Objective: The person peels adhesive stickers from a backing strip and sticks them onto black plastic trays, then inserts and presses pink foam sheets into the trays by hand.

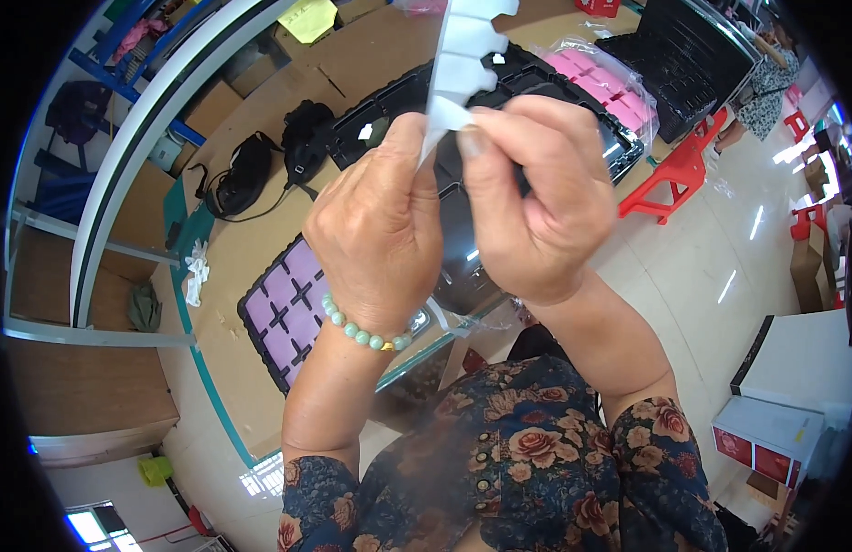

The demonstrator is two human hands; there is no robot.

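A white strip of notched tabs (464, 57) rises from between my two hands, raised close to the camera. My left hand (375, 230), with a pale green bead bracelet at the wrist, pinches the strip's lower end. My right hand (541, 198) pinches the same end from the other side, thumb tip against the strip. Below my hands lies a black tray (288, 317) with pale purple square pads in its cells. A larger black tray (398, 106) sits behind my hands, mostly hidden.
The cardboard-covered table (233, 248) carries two black bags (269, 161) and a clear bag of pink pads (605, 83). A black tray stack (683, 55) lies at the far right. A red plastic stool (679, 170) and boxes (775, 432) stand on the tiled floor at right.
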